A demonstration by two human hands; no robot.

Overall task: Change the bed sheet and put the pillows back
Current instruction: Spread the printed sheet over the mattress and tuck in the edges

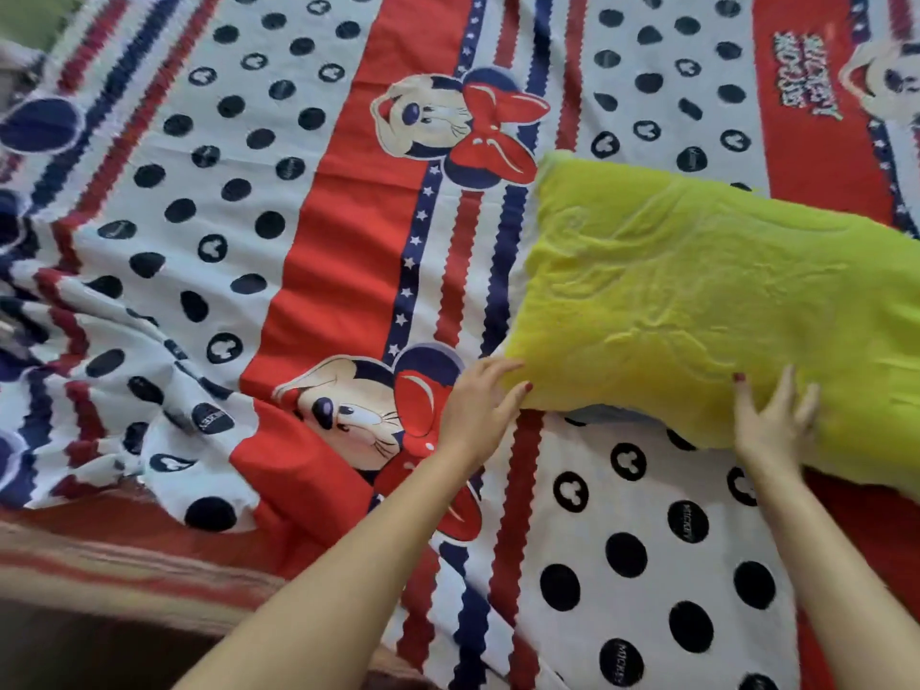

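**Pillow set down on the fresh sheet**

A yellow-green pillow [697, 301] lay on the right side of the bed, on top of the cartoon-printed bed sheet [308, 231]. The sheet, in red bands, navy stripes and white fields with black dots, covered the mattress across the view. Toward the bed's left edge it bunched into folds and hung over the side, where a reddish striped layer [99, 550] showed beneath it.

The left hand [478, 405] touched the pillow's near left corner, fingers straight and lying along the fabric, thumb below the corner edge; it pinched nothing that could be seen. The right hand [771, 420] rested on the pillow's near edge with its fingers spread apart and extended, the palm against the cover rather than curled round it. The pillow's near edge sat slightly raised off the sheet between the two hands, with a shadow beneath it. Both forearms reached in from the near edge of the bed.
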